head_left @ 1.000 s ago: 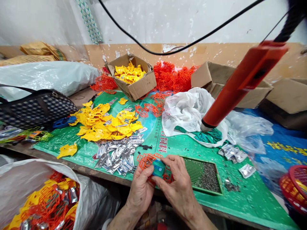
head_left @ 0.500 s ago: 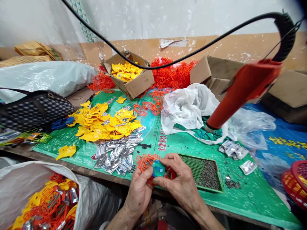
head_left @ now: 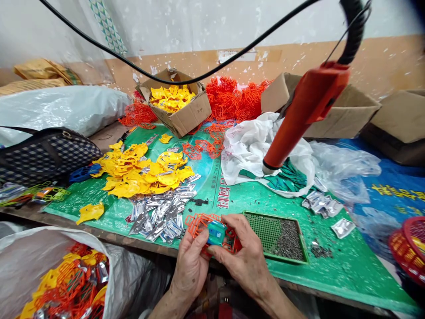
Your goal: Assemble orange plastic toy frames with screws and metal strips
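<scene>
Both hands meet at the table's front edge around an orange plastic wire-like frame (head_left: 201, 221) with a teal plastic piece (head_left: 216, 233) set in it. My left hand (head_left: 192, 261) grips its left side, thumb on the teal piece. Fingers of my right hand (head_left: 244, 248) close on the right side, partly hiding the frame. Just beyond lie a heap of shiny silver metal pieces (head_left: 162, 212) and a pile of yellow plastic parts (head_left: 146, 170). A green tray (head_left: 262, 232) of small dark screws or pins sits right of my right hand.
A red power screwdriver (head_left: 295, 119) hangs from a black cable over a white plastic bag (head_left: 245, 150) with green parts. A cardboard box (head_left: 189, 117) holds yellow parts beside orange frames (head_left: 235, 99). At lower left stands an open white sack (head_left: 113, 266); a red basket (head_left: 405, 248) is at right.
The hanging screwdriver has swung left, over the white bag. My hands have shifted slightly left with the orange frame, still gripping it, and the teal piece is tilted a little differently.
</scene>
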Demonstrator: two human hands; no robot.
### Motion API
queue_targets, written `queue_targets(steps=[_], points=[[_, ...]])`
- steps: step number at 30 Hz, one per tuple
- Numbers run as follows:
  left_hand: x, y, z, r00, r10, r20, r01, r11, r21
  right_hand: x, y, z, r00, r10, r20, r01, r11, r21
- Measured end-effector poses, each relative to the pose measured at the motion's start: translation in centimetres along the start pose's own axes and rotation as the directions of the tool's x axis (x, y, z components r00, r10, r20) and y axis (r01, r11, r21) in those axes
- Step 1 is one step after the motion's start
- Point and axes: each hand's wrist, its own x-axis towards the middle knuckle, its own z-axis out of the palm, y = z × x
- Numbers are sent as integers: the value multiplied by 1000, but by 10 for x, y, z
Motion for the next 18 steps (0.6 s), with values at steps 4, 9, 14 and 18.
queue_targets(steps=[4, 9, 14, 18], points=[[0, 1, 3, 1000, -22, -18, 21, 999, -32, 0, -1, -2, 997, -14, -72, 13, 1000, -7], [0, 0, 3, 1000, -2, -16, 1, 999, -45, -2, -1, -3, 993, -39, -111, 39, 999, 2], [0, 0, 3, 1000, 19, -5, -19, 1000, -7, -1, -1, -4, 989, -108, -103, 113, 993, 44], [0, 0, 2, 1000, 29, 5, -29, 1000, 2, -2, -1, -5, 987, -118, -110, 125, 991, 58]])
